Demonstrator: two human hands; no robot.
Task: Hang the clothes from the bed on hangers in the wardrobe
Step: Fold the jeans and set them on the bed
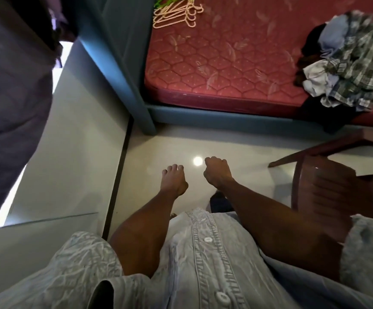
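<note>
A red quilted mattress (225, 63), stitched in a honeycomb pattern with pale leaf prints, is lying on a blue-grey bed frame (149, 117) with square posts. At its right edge a crumpled pile of clothes (348, 63) is sitting on the mattress: a green and white plaid shirt, pale blue fabric, a white piece and something dark, part of which is drooping over the mattress side. At the far end of the mattress, well apart from the pile, a fan of thin cream plastic hangers (176, 15) is lying flat, with a couple of green ones just beyond them.

Glossy pale floor tiles (158, 143) are reflecting a round spot of light. A brown plastic chair (328, 186) with a slatted back is standing to the right. On the left, a dark purple-grey garment (14, 85) is hanging beside a pale flat panel (74, 121).

Both forearms are reaching forward and down over the floor, from the sleeves of a creased, light denim buttoned shirt (203, 253). The left hand (174, 181) is hanging with its fingers loosely curled, holding nothing and touching nothing. The right hand (216, 172) is curled more tightly, close to a fist, and is also holding nothing.
</note>
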